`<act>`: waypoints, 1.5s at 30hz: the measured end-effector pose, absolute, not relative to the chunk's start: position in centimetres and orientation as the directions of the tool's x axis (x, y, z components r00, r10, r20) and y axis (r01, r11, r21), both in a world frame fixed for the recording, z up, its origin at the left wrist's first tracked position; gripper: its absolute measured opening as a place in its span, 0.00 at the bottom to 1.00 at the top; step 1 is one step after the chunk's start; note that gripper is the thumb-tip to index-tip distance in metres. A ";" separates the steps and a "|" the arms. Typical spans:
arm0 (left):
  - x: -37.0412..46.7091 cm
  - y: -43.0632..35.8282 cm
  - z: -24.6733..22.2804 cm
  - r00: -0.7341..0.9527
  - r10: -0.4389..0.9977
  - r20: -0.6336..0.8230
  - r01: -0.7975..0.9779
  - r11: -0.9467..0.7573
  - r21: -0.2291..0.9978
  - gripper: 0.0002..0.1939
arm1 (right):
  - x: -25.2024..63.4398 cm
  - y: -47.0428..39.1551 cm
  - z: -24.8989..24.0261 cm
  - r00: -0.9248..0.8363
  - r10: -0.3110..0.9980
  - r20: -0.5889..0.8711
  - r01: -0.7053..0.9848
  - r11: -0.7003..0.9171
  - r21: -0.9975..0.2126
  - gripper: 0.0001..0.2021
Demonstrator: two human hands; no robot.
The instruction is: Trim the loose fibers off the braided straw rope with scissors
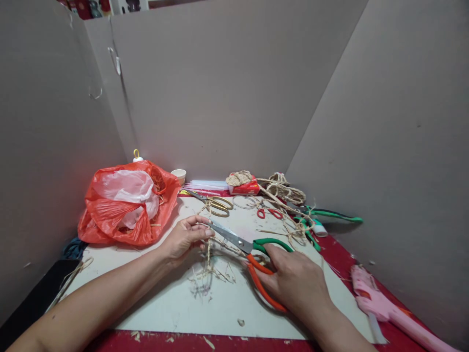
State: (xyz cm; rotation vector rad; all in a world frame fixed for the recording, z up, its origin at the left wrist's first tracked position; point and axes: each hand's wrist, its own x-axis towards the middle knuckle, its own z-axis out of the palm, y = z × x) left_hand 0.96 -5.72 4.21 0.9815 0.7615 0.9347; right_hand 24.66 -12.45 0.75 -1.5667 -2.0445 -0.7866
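Note:
My right hand [298,278] grips a pair of scissors [234,239] with one green and one orange handle. The blades point left and their tips reach the fingers of my left hand [188,237]. Between thumb and fingertips, my left hand pinches a thin braided straw cord [208,254]. The cord hangs down toward the white board [164,303], and another stretch runs right, behind the scissors. Loose straw ends [216,274] lie below it. Whether the blades touch the cord is hard to make out.
Left stands a red plastic bag [120,230] with a white bag inside. Gold-handled scissors [220,205], small red-handled scissors [269,213], braided straw coils [286,190] and green-handled pliers [337,215] lie at the back. A pink glue gun [384,305] rests right. Grey panels [220,98] enclose the table.

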 end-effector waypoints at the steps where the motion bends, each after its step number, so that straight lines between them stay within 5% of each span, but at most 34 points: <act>1: 0.9 -5.7 4.2 0.404 0.908 -0.112 -0.299 0.247 0.921 0.19 | 24.6 -12.5 0.8 -0.259 0.713 0.652 0.966 0.196 0.169 0.19; 24: 0.8 -5.7 4.2 0.353 0.932 -0.081 -0.273 0.185 0.944 0.18 | 25.3 -12.4 0.1 -0.247 0.689 0.681 0.969 0.175 0.175 0.22; 35: 0.9 -5.6 4.5 0.371 0.921 -0.120 -0.340 0.255 0.905 0.19 | 24.7 -12.2 0.5 -0.237 0.827 0.510 0.968 0.242 0.057 0.19; 45: 1.2 -6.0 4.3 0.428 0.896 -0.120 -0.305 0.268 0.914 0.19 | 24.8 -12.2 0.4 -0.253 0.741 0.622 0.967 0.220 0.132 0.20</act>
